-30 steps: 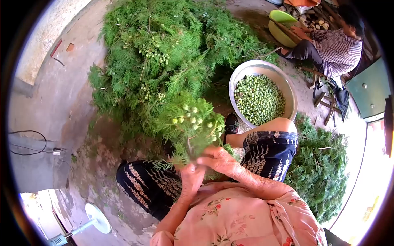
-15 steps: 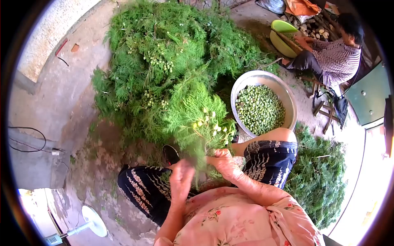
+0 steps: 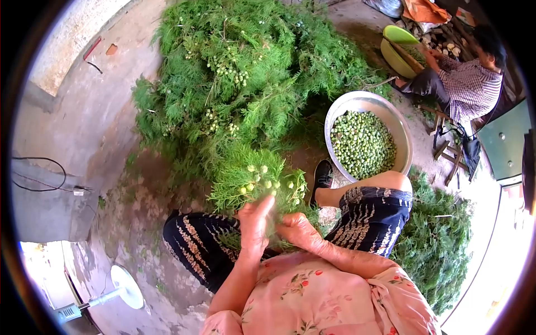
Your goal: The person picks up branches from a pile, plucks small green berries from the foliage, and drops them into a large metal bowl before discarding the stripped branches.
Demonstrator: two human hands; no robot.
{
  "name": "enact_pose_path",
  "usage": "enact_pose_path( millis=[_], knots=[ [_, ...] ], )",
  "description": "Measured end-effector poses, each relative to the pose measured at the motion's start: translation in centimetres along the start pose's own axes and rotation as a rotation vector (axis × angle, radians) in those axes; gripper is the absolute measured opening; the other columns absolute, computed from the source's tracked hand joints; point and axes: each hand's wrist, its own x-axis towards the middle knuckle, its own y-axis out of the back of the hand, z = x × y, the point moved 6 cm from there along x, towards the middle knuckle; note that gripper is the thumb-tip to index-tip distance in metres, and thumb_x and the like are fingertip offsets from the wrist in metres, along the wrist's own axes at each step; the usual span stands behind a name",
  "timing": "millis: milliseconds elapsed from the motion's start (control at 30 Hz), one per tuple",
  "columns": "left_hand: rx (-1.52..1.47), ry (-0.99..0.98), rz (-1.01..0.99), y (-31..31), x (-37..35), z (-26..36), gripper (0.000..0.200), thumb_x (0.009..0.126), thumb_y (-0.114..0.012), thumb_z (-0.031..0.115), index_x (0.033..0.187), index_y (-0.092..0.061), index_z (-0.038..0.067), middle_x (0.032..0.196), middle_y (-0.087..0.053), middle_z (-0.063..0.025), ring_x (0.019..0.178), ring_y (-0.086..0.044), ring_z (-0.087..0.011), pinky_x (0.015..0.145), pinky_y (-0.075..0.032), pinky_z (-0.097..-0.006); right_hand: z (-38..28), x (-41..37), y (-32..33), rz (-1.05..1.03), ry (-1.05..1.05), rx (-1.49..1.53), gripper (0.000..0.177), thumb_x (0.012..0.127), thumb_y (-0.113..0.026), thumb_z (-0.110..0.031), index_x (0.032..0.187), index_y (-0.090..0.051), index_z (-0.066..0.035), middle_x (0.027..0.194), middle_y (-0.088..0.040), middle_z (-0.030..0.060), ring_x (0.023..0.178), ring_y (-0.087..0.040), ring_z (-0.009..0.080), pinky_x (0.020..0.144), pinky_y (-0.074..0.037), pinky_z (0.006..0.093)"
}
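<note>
A leafy green conifer branch (image 3: 230,184) with pale green cones (image 3: 257,173) is held in front of my lap. My left hand (image 3: 254,223) is closed around its lower part, the thumb pointing up toward the cones. Close beside it, my right hand (image 3: 301,230) is closed with curled fingers at the branch's base; a blur between the hands hides just what it pinches. A wide metal basin (image 3: 403,131) stands beyond my right knee, holding many picked green cones (image 3: 363,142).
A big heap of conifer branches (image 3: 223,84) lies ahead. Another pile of greenery (image 3: 435,240) is at my right. A person in a striped shirt (image 3: 474,86) sits at the upper right by a green tub (image 3: 399,36). A white fan (image 3: 127,287) stands at lower left.
The branch has come down nearer my lap, and its top reaches less far forward. My left hand has moved up along it to near the cones. The view has shifted slightly.
</note>
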Motion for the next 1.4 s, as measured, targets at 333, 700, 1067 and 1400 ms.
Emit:
enact_pose_path(
  millis=[333, 700, 1067, 1400],
  knots=[
    [0.091, -0.101, 0.022, 1.0, -0.6, 0.5, 0.020, 0.075, -0.065, -0.005, 0.095, -0.064, -0.002, 0.090, -0.065, -0.0078, 0.077, -0.061, -0.0132, 0.073, -0.049, -0.0253, -7.9, -0.1, 7.0, 0.276, 0.255, -0.338, 0.017, 0.074, -0.066, -0.004, 0.091, -0.063, -0.005, 0.074, -0.060, 0.0080, 0.067, -0.059, 0.0165, 0.058, -0.048, 0.0275],
    [0.337, -0.194, 0.020, -1.6, -3.3, 0.9, 0.010, 0.074, -0.067, 0.003, 0.083, -0.065, -0.002, 0.078, -0.060, 0.0024, 0.067, -0.050, -0.0057, 0.061, -0.040, -0.0202, -9.3, 1.2, 6.0, 0.240, 0.284, -0.197, 0.029, 0.067, -0.071, -0.010, 0.094, -0.062, -0.003, 0.084, -0.060, 0.0142, 0.080, -0.057, 0.0303, 0.070, -0.047, 0.0362],
    [0.471, 0.046, 0.008, -5.1, -5.6, 2.1, 0.021, 0.080, -0.060, 0.023, 0.082, -0.065, 0.002, 0.083, -0.061, -0.0034, 0.069, -0.056, -0.0163, 0.061, -0.046, -0.0334, -8.2, 0.6, 7.7, 0.098, 0.026, 0.186, 0.016, 0.078, -0.063, -0.012, 0.088, -0.058, -0.001, 0.076, -0.059, 0.0075, 0.076, -0.055, 0.0156, 0.070, -0.045, 0.0302],
    [0.627, 0.082, -0.255, -10.2, -5.5, 1.4, 0.035, 0.084, -0.053, 0.024, 0.106, -0.059, -0.002, 0.103, -0.059, -0.0108, 0.087, -0.057, -0.0215, 0.074, -0.046, -0.0321, -9.4, -1.5, 11.1, 0.253, 0.264, 0.126, 0.021, 0.079, -0.063, -0.013, 0.093, -0.060, 0.001, 0.090, -0.059, 0.0134, 0.088, -0.057, 0.0254, 0.080, -0.043, 0.0328]
  ],
)
